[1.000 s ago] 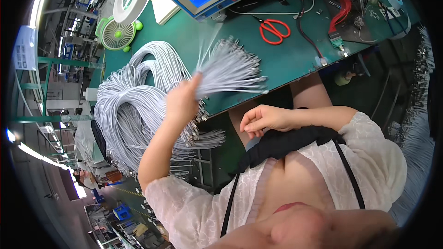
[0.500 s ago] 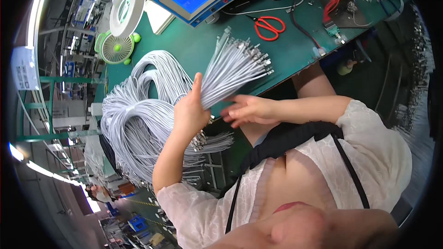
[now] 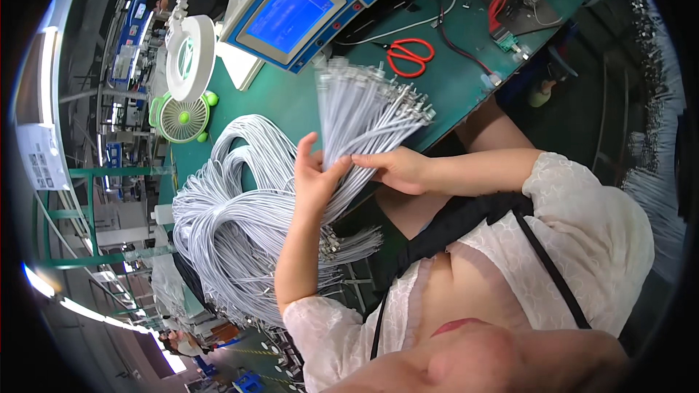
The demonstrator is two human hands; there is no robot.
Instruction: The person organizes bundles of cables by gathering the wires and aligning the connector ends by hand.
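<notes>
A thick bundle of white cables (image 3: 342,113) fans out over the green table, small metal-tipped connectors at its far end. My left hand (image 3: 314,178) is wrapped round the bundle from the left, its thumb across the cables and one finger pointing up. From the right, my right hand (image 3: 399,169) pinches some of the cables, its fingertips close to the left thumb. Large coils of the same white cable (image 3: 218,211) lie to the left of my hands. More cable ends with connectors (image 3: 349,244) hang past the table's near edge.
Behind the bundle stands a blue tester with a lit screen (image 3: 291,14). Red-handled scissors (image 3: 410,57) lie beside it. Red wires with a green connector (image 3: 502,33) are at the far right. A green fan (image 3: 183,118) and white ring lamp (image 3: 193,58) stand at left.
My right hand has come in from beside the bundle and now grips cables. The cable ends have spread wider to the left. The view has shifted slightly.
</notes>
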